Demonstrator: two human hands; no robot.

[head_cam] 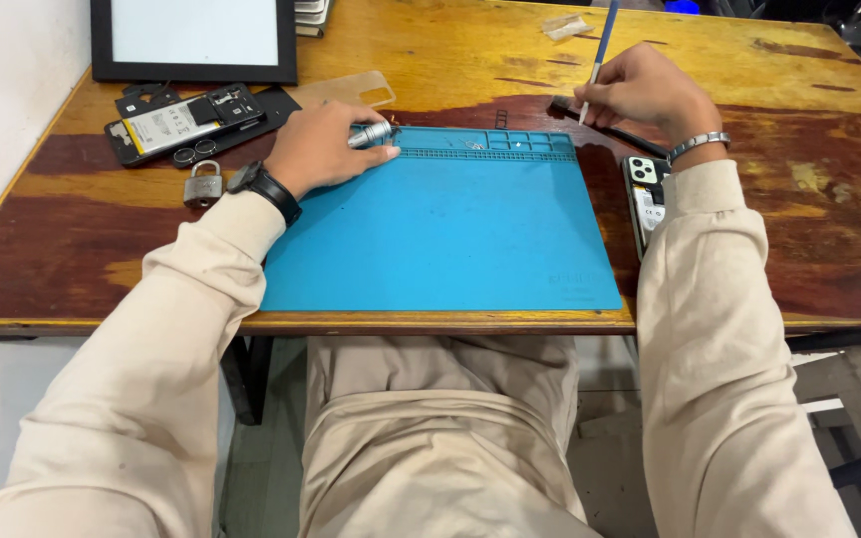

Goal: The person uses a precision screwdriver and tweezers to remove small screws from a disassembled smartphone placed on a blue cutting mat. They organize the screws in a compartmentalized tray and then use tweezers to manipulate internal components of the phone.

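Observation:
My left hand rests at the top left corner of the blue work mat and grips a small silver cylindrical tool. My right hand is just beyond the mat's top right corner and holds a thin blue-handled brush upright, its tip near a dark strip on the table. A watch sits on my left wrist, a metal bracelet on my right.
An opened phone with its battery showing lies at the back left, beside a padlock and a clear case. A black-framed white panel stands behind. Another phone lies right of the mat on the wooden table.

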